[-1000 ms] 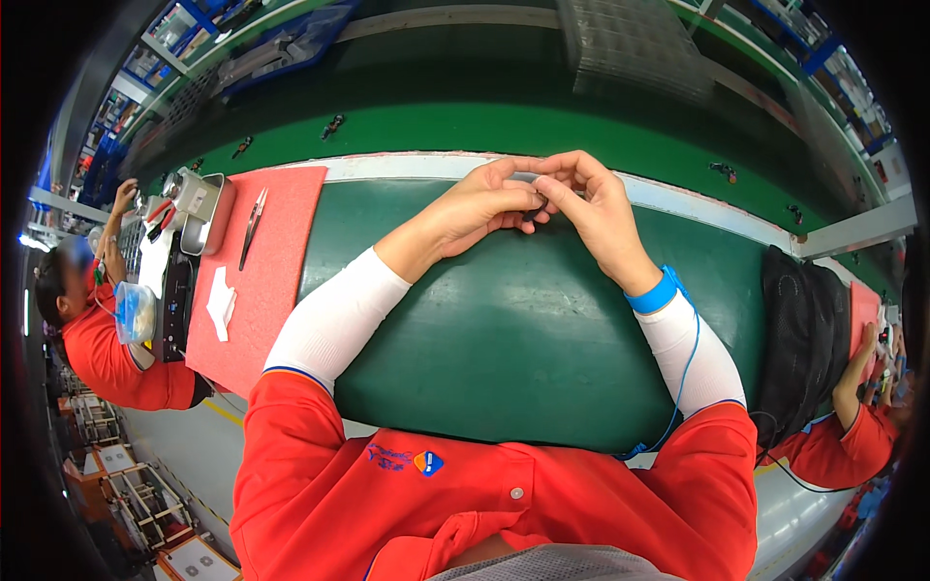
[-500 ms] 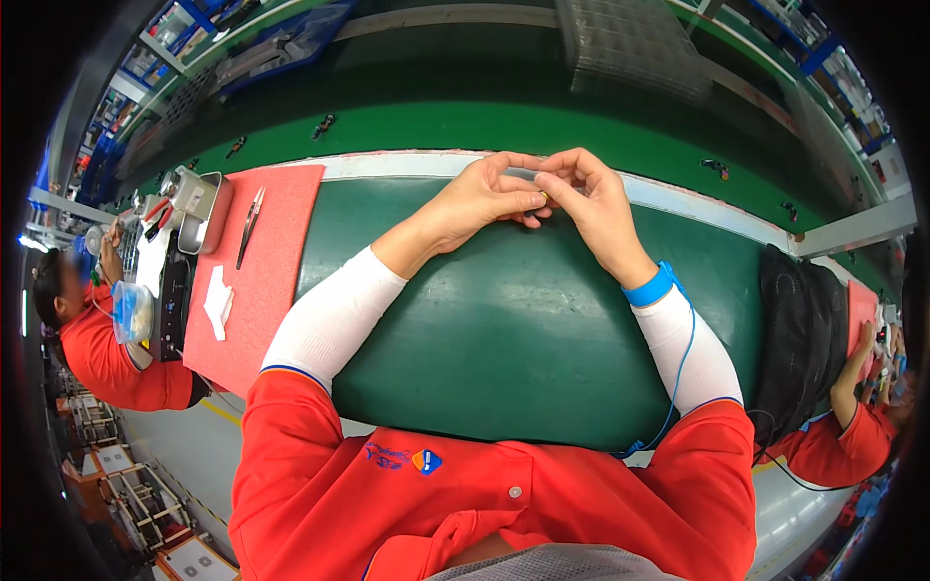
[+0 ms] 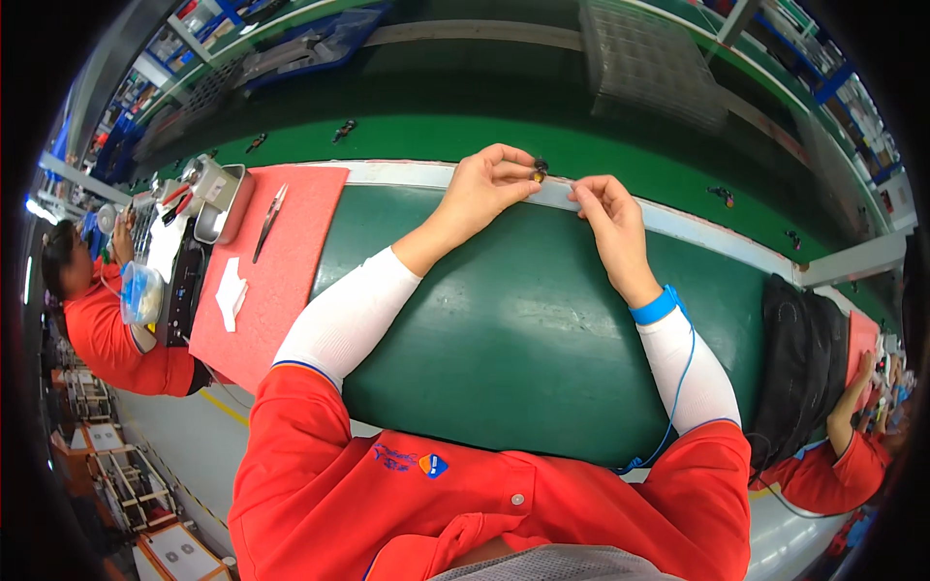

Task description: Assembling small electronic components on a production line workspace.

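The left hand [image 3: 477, 197] pinches a small black-and-yellow part [image 3: 540, 168]. Just right, the right hand [image 3: 615, 225] has fingertips close together; gripping anything, I cannot tell.

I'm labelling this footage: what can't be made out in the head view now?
In the head view:
Small dark part in the left hand: too small to identify, partly covered by its grip.
Right hand: anything pinched there is too small to tell.
Gridded clear tray: too dim and blurred to show any contents.
Co-worker at far right: partly cut off by the dark fisheye edge.
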Tool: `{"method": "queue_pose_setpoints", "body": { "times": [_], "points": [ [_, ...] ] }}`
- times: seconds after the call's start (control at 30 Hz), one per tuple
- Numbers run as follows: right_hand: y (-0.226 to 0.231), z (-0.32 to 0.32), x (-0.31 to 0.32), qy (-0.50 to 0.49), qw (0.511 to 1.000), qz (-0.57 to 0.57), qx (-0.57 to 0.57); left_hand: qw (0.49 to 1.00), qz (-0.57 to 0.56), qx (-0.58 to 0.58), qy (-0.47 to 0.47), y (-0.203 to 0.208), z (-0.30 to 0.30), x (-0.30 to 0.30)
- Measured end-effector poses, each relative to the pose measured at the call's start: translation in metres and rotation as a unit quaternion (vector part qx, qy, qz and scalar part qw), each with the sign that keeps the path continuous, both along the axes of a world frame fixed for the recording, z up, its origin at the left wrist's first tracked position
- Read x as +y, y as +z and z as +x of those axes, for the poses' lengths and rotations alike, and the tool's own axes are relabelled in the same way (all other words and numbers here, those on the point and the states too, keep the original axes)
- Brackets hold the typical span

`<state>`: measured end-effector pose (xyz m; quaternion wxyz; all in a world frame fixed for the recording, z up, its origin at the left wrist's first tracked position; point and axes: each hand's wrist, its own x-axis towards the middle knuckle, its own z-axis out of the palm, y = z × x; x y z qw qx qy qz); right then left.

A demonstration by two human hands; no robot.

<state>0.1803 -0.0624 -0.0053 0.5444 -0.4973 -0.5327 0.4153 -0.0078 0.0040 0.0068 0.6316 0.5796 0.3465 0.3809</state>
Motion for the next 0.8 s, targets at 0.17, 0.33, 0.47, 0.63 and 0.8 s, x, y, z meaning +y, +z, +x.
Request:
{"method": "queue_pose_setpoints", "body": {
  "times": [0.17, 0.33, 0.47, 0.63, 0.8],
  "points": [
    [-0.001, -0.002, -0.004, 0.015, 0.997, 0.044, -0.066, 0.923, 0.277, 0.217, 0.153, -0.001, -0.020, 0.026],
    [0.002, -0.004, -0.004, -0.003, 0.993, 0.055, -0.104, 0.804, 0.458, 0.300, 0.231, -0.022, -0.044, 0.056],
    [0.000, 0.001, -0.004, -0.020, 0.991, 0.069, -0.109, 0.769, 0.503, 0.273, 0.285, -0.010, -0.029, 0.047],
    [0.010, -0.004, -0.007, 0.005, 0.992, 0.023, -0.124, 0.866, 0.438, 0.145, 0.191, -0.006, -0.010, 0.018],
    [-0.002, -0.006, -0.013, 0.004, 0.986, 0.058, -0.157, 0.932, 0.335, 0.138, 0.012, -0.012, 0.014, -0.028]
  ]
}}
